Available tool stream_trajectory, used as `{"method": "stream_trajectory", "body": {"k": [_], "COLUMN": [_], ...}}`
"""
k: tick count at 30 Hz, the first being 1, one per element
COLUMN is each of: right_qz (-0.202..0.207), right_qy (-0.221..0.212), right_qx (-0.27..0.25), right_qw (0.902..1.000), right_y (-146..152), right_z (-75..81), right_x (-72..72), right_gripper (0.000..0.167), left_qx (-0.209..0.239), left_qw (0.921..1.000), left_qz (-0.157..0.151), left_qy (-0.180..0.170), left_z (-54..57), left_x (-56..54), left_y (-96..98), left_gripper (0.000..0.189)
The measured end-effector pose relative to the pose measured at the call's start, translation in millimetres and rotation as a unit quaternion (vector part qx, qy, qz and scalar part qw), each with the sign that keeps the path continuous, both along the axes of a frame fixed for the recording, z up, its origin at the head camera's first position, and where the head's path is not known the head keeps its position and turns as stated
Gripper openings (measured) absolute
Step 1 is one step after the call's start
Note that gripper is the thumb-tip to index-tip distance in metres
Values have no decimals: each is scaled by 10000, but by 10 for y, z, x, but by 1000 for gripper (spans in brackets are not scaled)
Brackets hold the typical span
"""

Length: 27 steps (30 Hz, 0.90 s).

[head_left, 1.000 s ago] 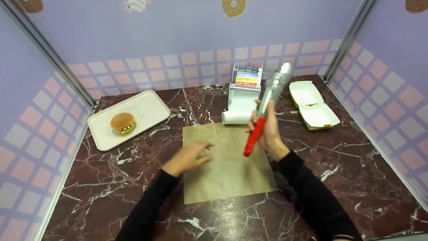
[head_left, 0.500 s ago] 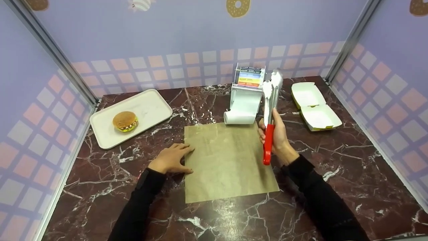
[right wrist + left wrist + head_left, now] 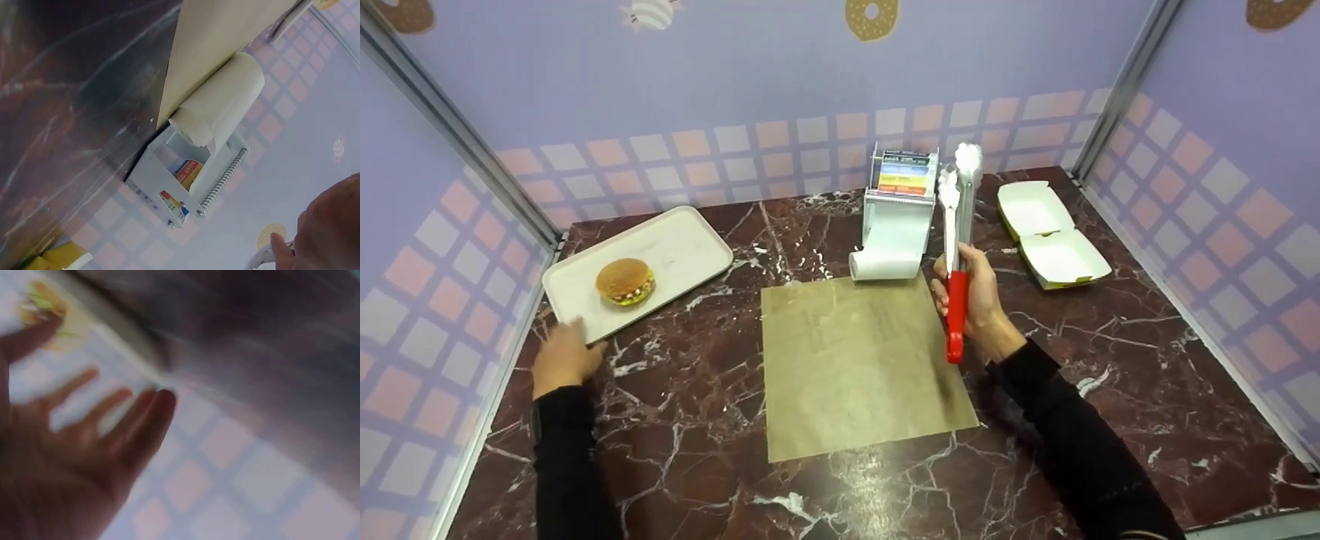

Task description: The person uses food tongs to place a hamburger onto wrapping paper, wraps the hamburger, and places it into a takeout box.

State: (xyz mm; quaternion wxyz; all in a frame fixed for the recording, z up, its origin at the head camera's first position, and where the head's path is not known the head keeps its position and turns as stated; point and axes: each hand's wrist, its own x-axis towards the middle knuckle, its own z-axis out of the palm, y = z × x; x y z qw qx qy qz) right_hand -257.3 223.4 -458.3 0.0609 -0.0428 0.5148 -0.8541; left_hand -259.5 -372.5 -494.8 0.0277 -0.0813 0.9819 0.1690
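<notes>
My right hand (image 3: 976, 296) grips metal tongs (image 3: 956, 262) with red handles, their scalloped tips pointing up and parted, above the right edge of a brown paper sheet (image 3: 862, 367). In the right wrist view only part of that hand (image 3: 329, 225) shows, with a bit of metal beside it. At the near left corner of a white tray (image 3: 682, 255), my left hand (image 3: 562, 360) is blurred, holding nothing. Its fingers (image 3: 112, 416) are spread and fairly straight in the left wrist view. A burger (image 3: 626, 283) with a plain bun lies on the tray.
Behind the paper stands a metal dispenser (image 3: 901, 176) with coloured labels and a white roll (image 3: 885, 264) at its front. An opened burger box (image 3: 1054, 234), white inside, is at the right back. Tiled-pattern walls enclose the marbled table (image 3: 675, 442); small white scraps lie near its middle.
My left hand has gone from above the brown paper, past its left edge, to the tray's corner. The tongs have swung more upright and their tips show apart. Tray, burger and box stay put.
</notes>
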Motion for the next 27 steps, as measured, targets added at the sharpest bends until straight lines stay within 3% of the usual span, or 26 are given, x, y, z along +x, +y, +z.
{"method": "stream_trajectory", "body": {"k": [3, 9, 12, 16, 19, 22, 27], "right_qz": [-72, 5, 3, 64, 306, 735, 1416], "right_qy": [121, 303, 413, 622, 739, 914, 1703], "right_qx": [160, 672, 1008, 1880, 2721, 3503, 4636], "right_qw": [9998, 9973, 9941, 9802, 9589, 9293, 8579], "right_y": [-14, -58, -103, -235, -409, -653, -1130], "right_z": [-14, -78, -111, -116, -89, -55, -23], "right_x": [-11, -50, -44, -24, -36, -55, -100], "right_gripper": [40, 27, 30, 51, 66, 76, 89], "left_qx": [-100, -355, -184, 223, 334, 333, 427], "left_qw": [9980, 9948, 9913, 9834, 9716, 9617, 9526], "left_qz": [-545, -826, -1173, -1793, -2342, -2720, -3008], "left_qy": [-309, 487, 566, 158, 25, 62, -141], "left_z": [-71, -27, 40, 124, 162, 180, 225], "left_x": [32, 105, 112, 84, 51, 54, 93], "left_y": [-103, 10, 140, 376, 551, 699, 912], "left_gripper": [61, 35, 24, 16, 11, 10, 12]}}
